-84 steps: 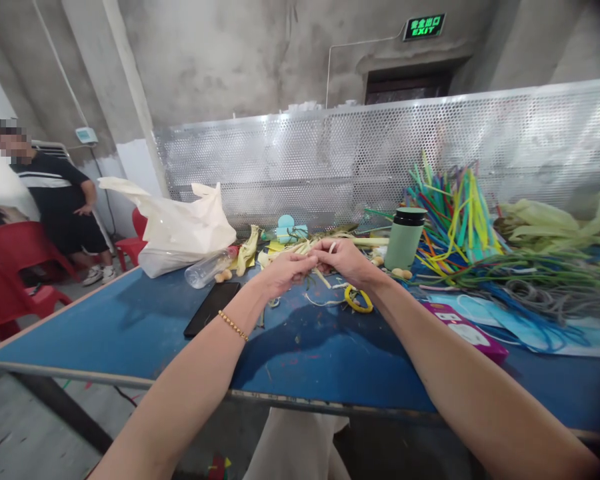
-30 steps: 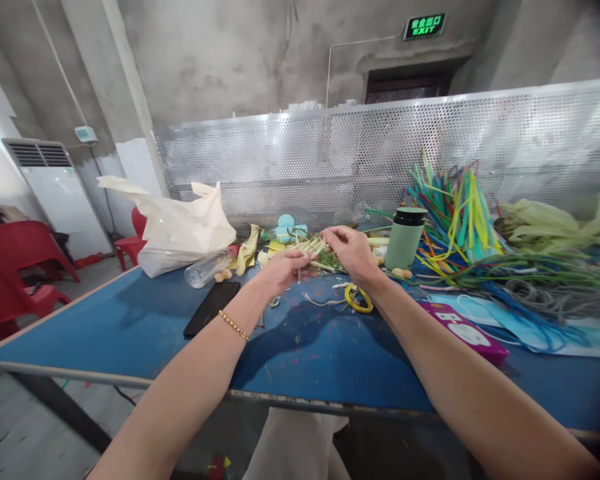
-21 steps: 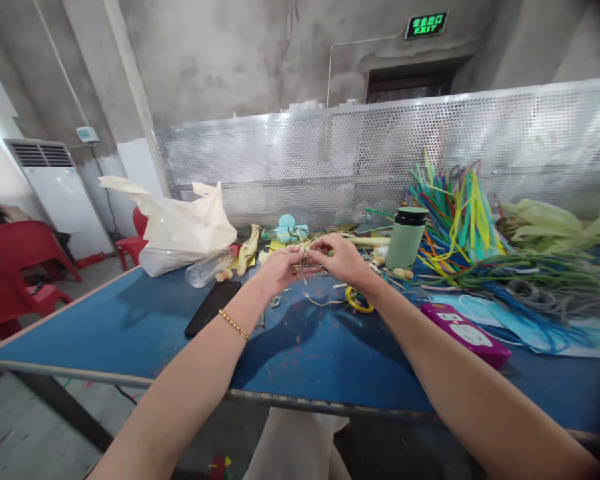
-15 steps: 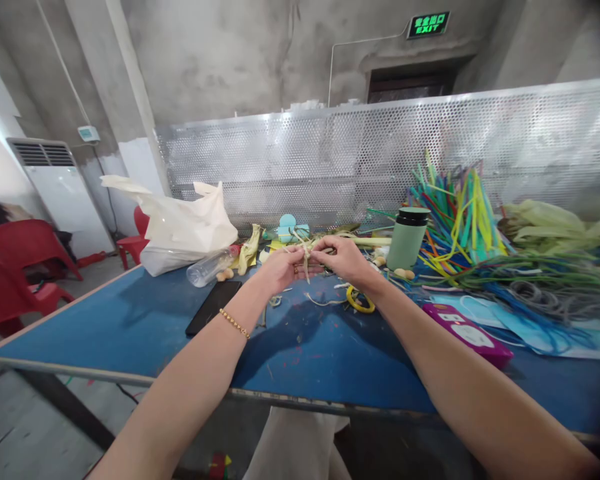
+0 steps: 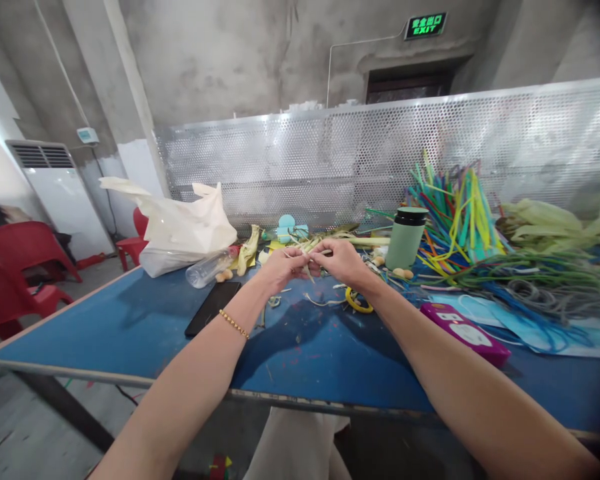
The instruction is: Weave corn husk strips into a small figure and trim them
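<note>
Thin, pale, fibrous plant strips (image 5: 308, 269) poke out above the scuffed blue bench (image 5: 300, 370), nearer than the smooth green cylindrical canister (image 5: 405, 241) and crumpled white plastic bag (image 5: 187, 233). The left hand (image 5: 283, 265) and right hand (image 5: 344, 261) nearly meet, each grip pinched closed on the strips.

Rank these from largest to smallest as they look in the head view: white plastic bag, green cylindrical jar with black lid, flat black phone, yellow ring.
1. White plastic bag
2. Green jar and black phone: too alike to rank
3. Yellow ring
</note>
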`<state>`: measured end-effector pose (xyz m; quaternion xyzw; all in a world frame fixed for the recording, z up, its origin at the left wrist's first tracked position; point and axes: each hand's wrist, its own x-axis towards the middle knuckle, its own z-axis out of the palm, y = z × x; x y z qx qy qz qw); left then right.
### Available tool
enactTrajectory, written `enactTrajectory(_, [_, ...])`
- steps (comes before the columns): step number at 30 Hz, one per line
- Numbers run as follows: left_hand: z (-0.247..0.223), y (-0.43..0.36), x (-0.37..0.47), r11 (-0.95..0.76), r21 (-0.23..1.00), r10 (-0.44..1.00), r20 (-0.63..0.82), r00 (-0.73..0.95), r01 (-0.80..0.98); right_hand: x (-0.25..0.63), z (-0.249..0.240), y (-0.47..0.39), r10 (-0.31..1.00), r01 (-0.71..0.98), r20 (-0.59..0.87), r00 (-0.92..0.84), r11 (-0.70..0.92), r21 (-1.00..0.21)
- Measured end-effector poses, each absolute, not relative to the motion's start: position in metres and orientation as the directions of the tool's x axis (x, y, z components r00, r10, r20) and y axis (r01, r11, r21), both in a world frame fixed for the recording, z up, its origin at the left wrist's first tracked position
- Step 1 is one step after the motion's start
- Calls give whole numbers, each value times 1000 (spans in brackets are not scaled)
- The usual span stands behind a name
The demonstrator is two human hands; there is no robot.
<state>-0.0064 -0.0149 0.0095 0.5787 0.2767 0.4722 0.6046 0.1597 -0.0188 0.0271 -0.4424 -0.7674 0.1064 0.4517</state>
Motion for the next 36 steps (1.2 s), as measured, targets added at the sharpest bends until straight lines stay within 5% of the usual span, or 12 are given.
enactTrajectory(36, [7, -13, -6, -136, 934, 875, 269, 402, -330, 158, 30, -23, 773, 603, 620, -136, 561, -567])
